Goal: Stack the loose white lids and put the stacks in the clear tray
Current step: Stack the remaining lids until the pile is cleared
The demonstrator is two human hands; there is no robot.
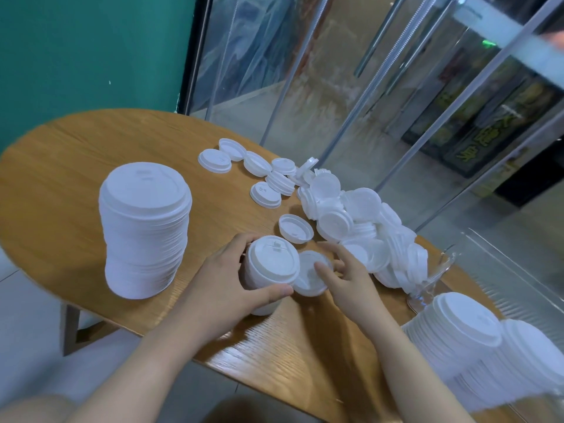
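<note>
My left hand (225,279) grips a short stack of white lids (268,270) standing on the wooden table (61,184). Just right of it, my right hand (345,276) pinches a single white lid (308,279), tilted against the stack's side. A heap of loose white lids (360,227) spreads across the table's right side, and an upturned lid (296,228) lies beside it. On the left stands a tall lid stack (143,230). At the lower right, two lid stacks (476,334) lie in the clear tray (500,264).
Several single lids (241,160) lie scattered toward the table's far edge. Glass panels and metal frames (335,87) rise right behind the table. A green wall (76,56) is at the back left. The table's near edge runs diagonally under my forearms.
</note>
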